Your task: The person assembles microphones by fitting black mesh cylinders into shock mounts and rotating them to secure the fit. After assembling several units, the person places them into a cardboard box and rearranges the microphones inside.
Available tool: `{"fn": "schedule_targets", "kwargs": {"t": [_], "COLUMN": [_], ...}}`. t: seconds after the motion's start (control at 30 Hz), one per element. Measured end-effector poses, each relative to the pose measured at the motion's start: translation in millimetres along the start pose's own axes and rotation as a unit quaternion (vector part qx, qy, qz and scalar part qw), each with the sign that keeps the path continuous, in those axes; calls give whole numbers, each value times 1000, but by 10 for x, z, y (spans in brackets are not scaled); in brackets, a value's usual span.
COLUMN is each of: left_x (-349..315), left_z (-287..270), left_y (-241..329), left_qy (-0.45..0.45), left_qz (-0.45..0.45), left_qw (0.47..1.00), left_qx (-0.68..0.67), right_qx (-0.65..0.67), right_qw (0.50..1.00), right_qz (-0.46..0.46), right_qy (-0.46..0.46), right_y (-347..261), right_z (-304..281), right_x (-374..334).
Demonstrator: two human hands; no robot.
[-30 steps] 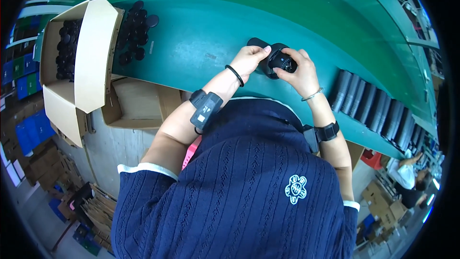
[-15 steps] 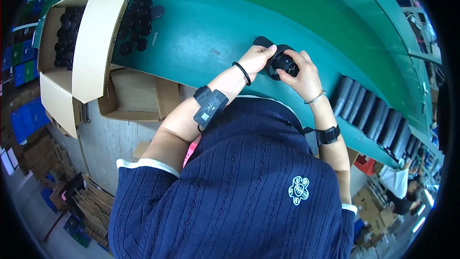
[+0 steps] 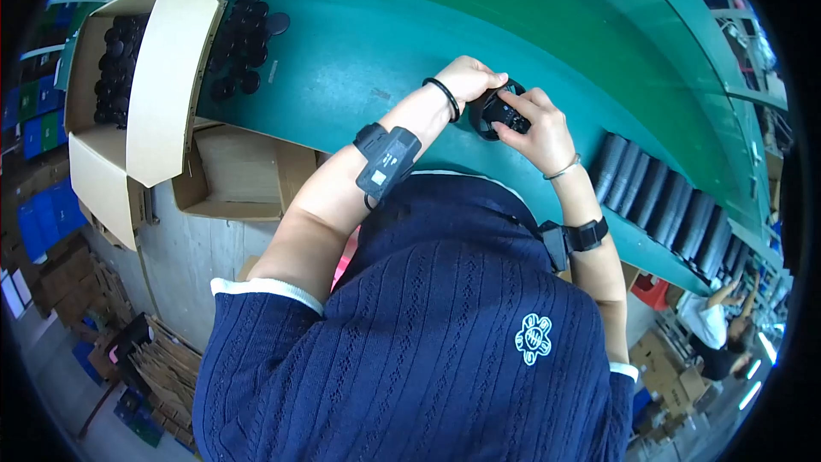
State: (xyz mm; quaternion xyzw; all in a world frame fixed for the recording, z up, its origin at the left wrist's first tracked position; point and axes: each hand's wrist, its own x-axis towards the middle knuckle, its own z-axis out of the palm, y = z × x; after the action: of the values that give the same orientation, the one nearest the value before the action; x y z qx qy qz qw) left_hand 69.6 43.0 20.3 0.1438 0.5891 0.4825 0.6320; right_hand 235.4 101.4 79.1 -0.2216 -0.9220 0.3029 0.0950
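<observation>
Over the green bench, both my hands work at one black cylinder (image 3: 486, 125) whose round, open-looking end is turned toward me. My left hand (image 3: 475, 79) is closed on its left side, thumb along the upper rim; the fingers behind are hidden. From the right, my right hand (image 3: 540, 127) pinches a smaller black ribbed piece (image 3: 506, 114) that sits within the rim. I cannot tell whether the two pieces are joined.
Black round caps (image 3: 248, 38) lie heaped at the bench's left, beside an open carton (image 3: 162, 77) holding more. Below is another open carton (image 3: 235, 171). Several dark cylinders (image 3: 654, 188) stand in a row at right. Another person (image 3: 718, 329) is at far right.
My left hand has shifted slightly up and right around the cylinder, and its far end no longer shows on the left. My right fingers have moved further over the inner piece.
</observation>
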Motion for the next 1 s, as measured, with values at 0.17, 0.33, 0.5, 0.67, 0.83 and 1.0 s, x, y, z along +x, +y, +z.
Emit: {"fn": "schedule_targets", "kwargs": {"t": [0.17, 0.33, 0.5, 0.67, 0.83, 1.0], "left_x": [155, 240, 240, 289, 414, 424], "left_z": [-50, -94, -107, -102, -83, -52], "left_y": [91, 98, 211, 228, 233, 258], "left_qy": [-51, -102, -91, -95, -154, -133], "left_qz": [-39, 16, 95, 104, 99, 101], "left_qw": [986, 953, 866, 867, 849, 854], "left_qx": [155, 285, 483, 478, 496, 492], "right_qx": [-17, -2, -159, -234, -271, -252], "right_qw": [1000, 999, 973, 953, 940, 944], "right_qz": [7, -29, -152, -141, -147, -154], "right_qy": [3, 29, -69, -129, -146, -149], "right_y": [21, 4, -127, -241, -217, -175], "right_z": [-28, 2, -79, -79, -28, -71], "right_x": [14, -1, 42, 88, 93, 99]}}
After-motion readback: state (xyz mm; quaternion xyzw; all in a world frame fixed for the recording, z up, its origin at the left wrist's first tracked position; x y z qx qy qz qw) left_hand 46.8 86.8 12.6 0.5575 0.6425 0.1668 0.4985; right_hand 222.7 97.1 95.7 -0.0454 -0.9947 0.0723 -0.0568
